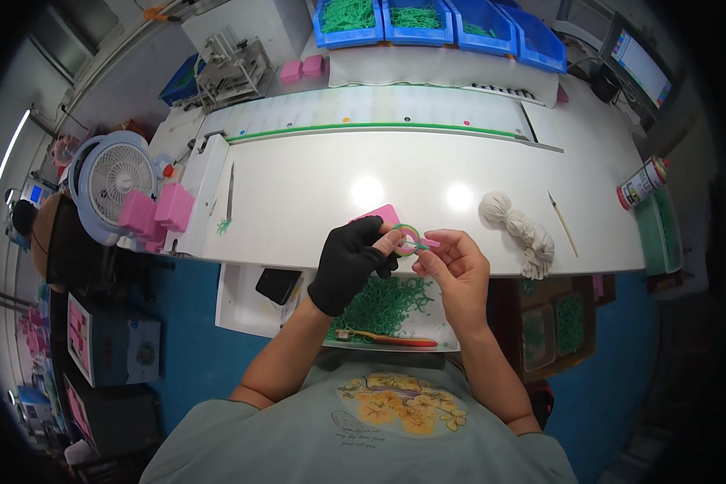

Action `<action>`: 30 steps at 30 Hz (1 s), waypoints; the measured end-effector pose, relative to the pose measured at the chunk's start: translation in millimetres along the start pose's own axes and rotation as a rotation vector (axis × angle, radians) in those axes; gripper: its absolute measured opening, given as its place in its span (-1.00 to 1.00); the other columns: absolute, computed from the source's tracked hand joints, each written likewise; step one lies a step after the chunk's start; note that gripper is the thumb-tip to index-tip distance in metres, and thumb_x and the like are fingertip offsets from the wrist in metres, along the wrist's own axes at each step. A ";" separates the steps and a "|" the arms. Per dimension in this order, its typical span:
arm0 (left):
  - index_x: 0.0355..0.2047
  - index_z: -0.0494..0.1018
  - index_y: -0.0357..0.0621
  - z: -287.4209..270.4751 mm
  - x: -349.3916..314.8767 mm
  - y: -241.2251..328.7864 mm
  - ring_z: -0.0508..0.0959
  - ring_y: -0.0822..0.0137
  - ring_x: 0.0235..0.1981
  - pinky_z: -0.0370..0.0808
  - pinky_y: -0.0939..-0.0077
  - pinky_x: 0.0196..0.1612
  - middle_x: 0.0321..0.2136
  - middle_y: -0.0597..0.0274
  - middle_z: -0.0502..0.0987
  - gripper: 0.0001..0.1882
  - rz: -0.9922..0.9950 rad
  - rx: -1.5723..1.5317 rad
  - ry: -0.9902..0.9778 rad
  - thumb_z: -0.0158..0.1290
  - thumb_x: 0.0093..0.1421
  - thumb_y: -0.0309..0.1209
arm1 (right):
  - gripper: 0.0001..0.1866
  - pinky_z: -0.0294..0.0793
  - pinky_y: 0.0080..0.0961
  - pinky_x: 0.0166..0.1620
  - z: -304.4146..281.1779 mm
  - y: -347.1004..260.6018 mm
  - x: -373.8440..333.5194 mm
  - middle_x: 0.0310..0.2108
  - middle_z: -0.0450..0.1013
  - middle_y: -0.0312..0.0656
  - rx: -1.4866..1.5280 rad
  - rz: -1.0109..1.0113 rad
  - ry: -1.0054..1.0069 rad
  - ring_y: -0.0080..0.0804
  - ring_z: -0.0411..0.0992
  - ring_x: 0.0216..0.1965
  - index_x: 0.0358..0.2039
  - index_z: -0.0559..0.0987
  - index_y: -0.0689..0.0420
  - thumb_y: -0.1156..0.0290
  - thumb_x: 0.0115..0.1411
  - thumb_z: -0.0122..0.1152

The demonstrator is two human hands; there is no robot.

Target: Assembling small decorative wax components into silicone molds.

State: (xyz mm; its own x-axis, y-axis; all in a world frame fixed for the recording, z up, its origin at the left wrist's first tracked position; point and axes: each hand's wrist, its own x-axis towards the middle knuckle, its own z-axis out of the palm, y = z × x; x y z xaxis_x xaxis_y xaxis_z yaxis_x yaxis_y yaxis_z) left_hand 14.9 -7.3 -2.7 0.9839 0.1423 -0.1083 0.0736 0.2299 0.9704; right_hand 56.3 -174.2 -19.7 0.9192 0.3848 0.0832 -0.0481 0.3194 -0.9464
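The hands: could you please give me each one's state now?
Left hand: closed, holding a small ring.
Right hand: fingers closed at the ring's side; exact grip unclear.

black left glove [347,264], green and pink ring [412,228], white tabletop [290,189], blue bins [419,35], yellow flowers [399,407] on grey-green shirt [290,440]

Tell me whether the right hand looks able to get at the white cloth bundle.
Probably yes: the white cloth bundle lies on the tabletop just right of the right hand, with nothing visible between them, though that hand is busy at the small ring.
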 end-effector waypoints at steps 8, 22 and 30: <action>-0.24 0.55 -0.26 0.5 -1.2 -1.0 0.48 0.56 -0.56 0.43 0.66 -0.50 -0.52 0.30 0.55 -0.80 -0.008 0.026 0.010 0.09 0.26 -0.37 | -0.82 0.56 -0.63 -0.24 -1.9 -0.9 1.4 -0.33 0.52 -0.18 0.001 -0.016 -0.037 -0.55 0.51 -0.33 -0.14 0.49 0.31 0.61 0.23 0.14; -0.17 0.49 -0.26 6.2 -8.3 -2.4 0.49 0.56 -0.32 0.46 0.63 -0.23 -0.34 0.33 0.53 -0.84 0.119 0.069 -0.110 0.07 0.25 -0.49 | -0.81 0.42 -0.71 -0.26 -13.6 0.9 3.6 -0.37 0.52 -0.28 0.172 0.200 -0.125 -0.67 0.42 -0.36 -0.24 0.58 0.26 0.38 0.30 0.12; -0.19 0.48 -0.27 4.5 -7.3 -16.6 0.51 0.52 -0.29 0.49 0.61 -0.20 -0.32 0.30 0.51 -0.86 0.164 0.020 -0.109 0.06 0.23 -0.55 | -0.80 0.37 -0.74 -0.32 -10.3 4.9 2.5 -0.44 0.48 -0.34 0.217 0.292 -0.077 -0.70 0.38 -0.41 -0.33 0.54 0.24 0.35 0.32 0.10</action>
State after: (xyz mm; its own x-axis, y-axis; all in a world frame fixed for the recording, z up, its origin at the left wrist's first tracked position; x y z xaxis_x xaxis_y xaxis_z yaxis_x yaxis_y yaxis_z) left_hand 7.2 -16.5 -17.1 0.9947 0.0713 0.0747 -0.0872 0.1929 0.9773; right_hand 62.4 -180.7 -27.4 0.8226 0.5486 -0.1496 -0.3937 0.3595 -0.8460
